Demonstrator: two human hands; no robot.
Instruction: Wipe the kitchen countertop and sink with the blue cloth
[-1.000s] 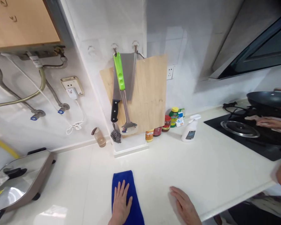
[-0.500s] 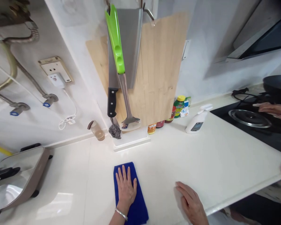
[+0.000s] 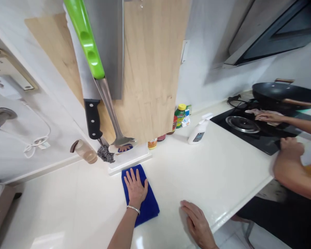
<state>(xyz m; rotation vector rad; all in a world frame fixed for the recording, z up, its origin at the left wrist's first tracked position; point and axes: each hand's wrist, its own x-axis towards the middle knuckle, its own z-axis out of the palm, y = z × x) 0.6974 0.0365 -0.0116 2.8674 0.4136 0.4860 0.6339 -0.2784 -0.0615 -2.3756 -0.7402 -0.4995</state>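
Observation:
My left hand (image 3: 135,188) lies flat on a folded blue cloth (image 3: 149,204), palm down with its fingers spread. The cloth rests on the white countertop (image 3: 176,176), its far end close to the foot of a wall ledge. To the right, my right hand (image 3: 197,219) rests on the counter near the front edge. Its fingers are stretched out side by side and slightly bent, and I see nothing in it. Beyond both hands stands a white spray bottle (image 3: 197,134).
Above the cloth hang a cleaver (image 3: 111,52), a green-handled spatula (image 3: 89,43) and a wooden cutting board (image 3: 151,69). A brown-tinted container (image 3: 85,152) and a steel scrubber (image 3: 105,154) are at left. At right, another person's hand wipes the black stove (image 3: 220,121) with a rag (image 3: 264,112), beside a wok (image 3: 282,93).
The view has swung right, bringing the wok and the other person's arms into sight. My left hand and the blue cloth have shifted toward the wall ledge. My right hand stays on the counter.

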